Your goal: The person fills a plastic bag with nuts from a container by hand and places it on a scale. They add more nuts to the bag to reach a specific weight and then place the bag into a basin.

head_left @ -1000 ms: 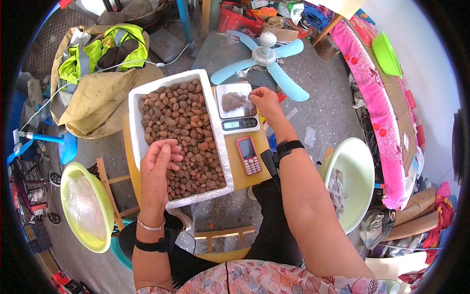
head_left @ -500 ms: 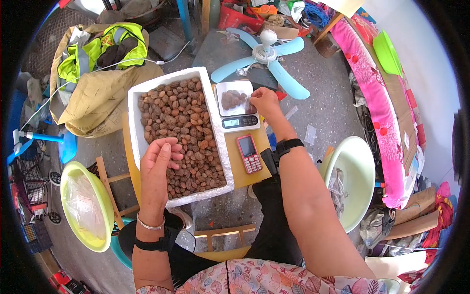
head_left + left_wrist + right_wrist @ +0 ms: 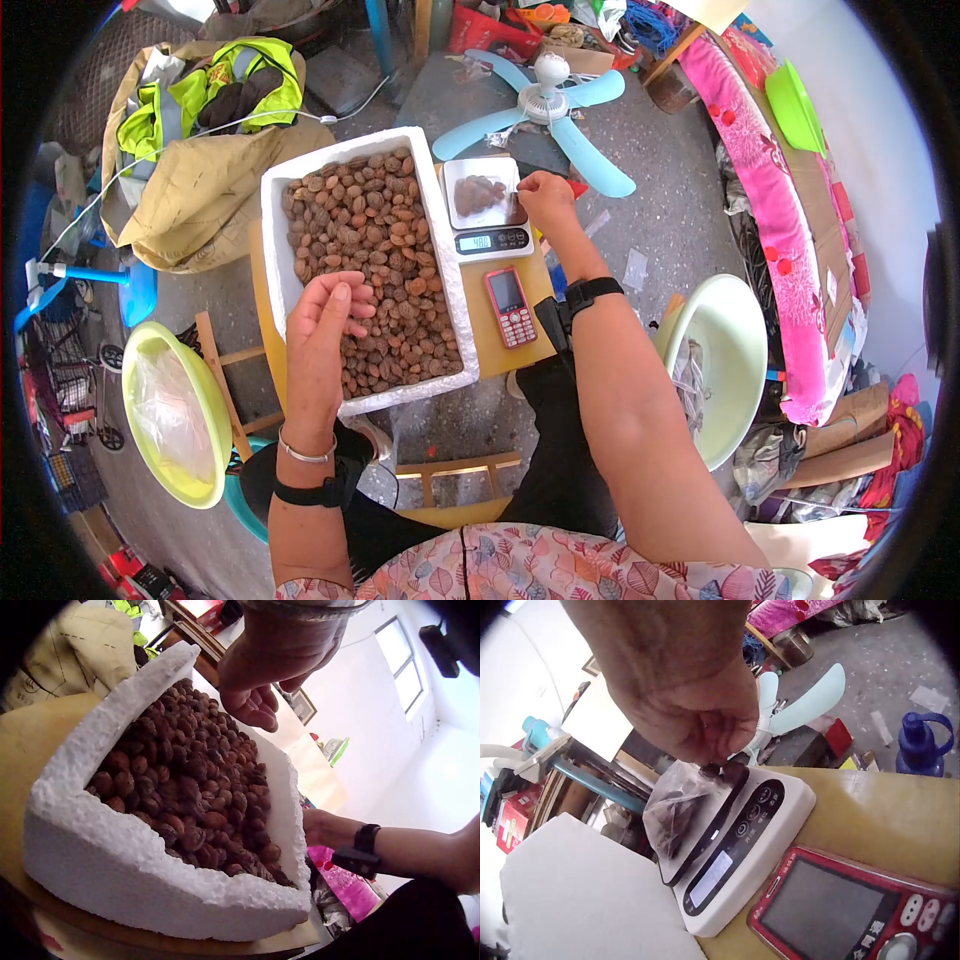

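A white foam box [image 3: 449,300] full of brown, wrinkled nuts [image 3: 385,250] stands on the yellow table. Above its near left part hovers the left hand [image 3: 325,320], fingers loosely bent and holding nothing; the left wrist view shows this hand [image 3: 281,660] over the nuts too. To the box's right, a white scale [image 3: 484,222] carries a clear plastic bag [image 3: 478,196] with brown pieces inside. The right hand [image 3: 550,205] pinches the bag's edge at the scale's right side. Dark pieces show under its fingertips in the right wrist view, partly hidden by the hand [image 3: 690,705].
A red phone [image 3: 511,308] lies on the table below the scale. Behind is a fan with pale blue blades [image 3: 590,158]. Basins [image 3: 735,370] stand on both sides, and a tan sack [image 3: 200,205] with a yellow-green vest is at the left. A blue bottle [image 3: 921,746] stands beyond the table edge.
The digits on the scale's display have changed. Beside the right fingertips, a dark brown patch now shows at the scale's edge. Both hands have stayed almost in place.
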A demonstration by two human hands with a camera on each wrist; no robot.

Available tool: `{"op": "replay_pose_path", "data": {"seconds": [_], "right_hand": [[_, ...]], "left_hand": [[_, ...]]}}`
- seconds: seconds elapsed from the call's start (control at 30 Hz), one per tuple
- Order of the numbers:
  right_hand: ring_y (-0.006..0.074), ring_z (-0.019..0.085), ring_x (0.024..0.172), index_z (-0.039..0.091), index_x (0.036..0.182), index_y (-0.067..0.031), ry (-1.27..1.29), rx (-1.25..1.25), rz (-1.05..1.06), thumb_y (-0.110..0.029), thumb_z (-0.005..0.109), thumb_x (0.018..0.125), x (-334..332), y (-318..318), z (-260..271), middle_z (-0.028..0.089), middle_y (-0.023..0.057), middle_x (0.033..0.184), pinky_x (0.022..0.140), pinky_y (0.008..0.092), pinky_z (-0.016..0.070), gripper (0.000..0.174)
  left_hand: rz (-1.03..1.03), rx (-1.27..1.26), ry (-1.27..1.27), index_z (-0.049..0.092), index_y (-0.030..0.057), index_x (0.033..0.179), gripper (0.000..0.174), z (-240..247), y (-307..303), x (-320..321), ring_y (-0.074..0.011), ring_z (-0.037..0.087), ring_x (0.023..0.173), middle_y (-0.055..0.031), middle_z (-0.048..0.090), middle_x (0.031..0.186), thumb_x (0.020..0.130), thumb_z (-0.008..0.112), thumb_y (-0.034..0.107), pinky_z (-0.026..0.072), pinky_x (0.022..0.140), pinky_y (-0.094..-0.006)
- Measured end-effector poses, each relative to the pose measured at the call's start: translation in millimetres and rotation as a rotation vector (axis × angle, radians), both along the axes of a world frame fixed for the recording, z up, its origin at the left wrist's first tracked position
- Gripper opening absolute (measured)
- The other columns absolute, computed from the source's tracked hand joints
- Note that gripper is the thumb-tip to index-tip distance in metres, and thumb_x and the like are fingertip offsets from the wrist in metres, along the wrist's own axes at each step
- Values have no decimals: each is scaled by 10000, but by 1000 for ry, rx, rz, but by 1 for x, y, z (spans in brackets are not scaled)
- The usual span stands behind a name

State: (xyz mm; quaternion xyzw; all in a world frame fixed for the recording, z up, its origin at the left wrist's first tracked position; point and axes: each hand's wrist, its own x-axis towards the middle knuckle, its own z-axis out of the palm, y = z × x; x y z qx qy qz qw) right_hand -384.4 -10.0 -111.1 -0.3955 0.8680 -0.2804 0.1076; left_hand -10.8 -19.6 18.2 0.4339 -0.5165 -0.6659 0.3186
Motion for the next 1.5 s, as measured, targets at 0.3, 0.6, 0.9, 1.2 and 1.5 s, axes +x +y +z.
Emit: {"op": "replay_pose_path", "data": {"seconds": [0.3, 0.6, 0.9, 1.2, 1.5], "right_hand": [[317, 728, 891, 774, 915, -77, -83, -40, -28, -141, 705, 794, -6, 1, -8, 759, 146, 907, 847, 413, 570, 153], [365, 723, 945, 777, 940, -97, -107, -19, -54, -176, 709, 795, -5, 0, -4, 755, 180, 948, 888, 439, 564, 179], [363, 719, 997, 780, 978, -104, -93, 22, -78, -186, 707, 807, -4, -1, 0, 752, 191, 999, 913, 436, 559, 203], [362, 723, 949, 767, 985, -95, -170, -3, -63, -182, 714, 784, 3, 4, 10, 753, 187, 955, 882, 433, 564, 226], [364, 708, 964, 723, 974, -73, -2, 1, -3, -137, 737, 777, 7, 2, 3, 738, 183, 979, 885, 426, 556, 208]], "left_hand": [[6, 2, -8, 661, 24, 1196, 287, 1, 0, -2, -92, 630, 908, -37, 698, 1028, 1078, 553, 263, 492, 769, -237], [-22, -7, 0, 646, 28, 1214, 297, -3, -1, 1, -96, 645, 921, -44, 699, 1073, 1084, 548, 277, 500, 782, -236], [10, 1, -5, 667, 27, 1190, 285, -1, -1, 0, -96, 638, 915, -44, 703, 1042, 1078, 557, 264, 492, 773, -235], [7, -3, 0, 663, 23, 1189, 287, 0, 0, -1, -96, 633, 915, -47, 700, 1042, 1080, 553, 265, 491, 771, -238], [-5, -6, -30, 657, 19, 1197, 286, -1, -1, -5, -100, 636, 911, -49, 696, 1046, 1080, 548, 256, 495, 772, -244]]}}
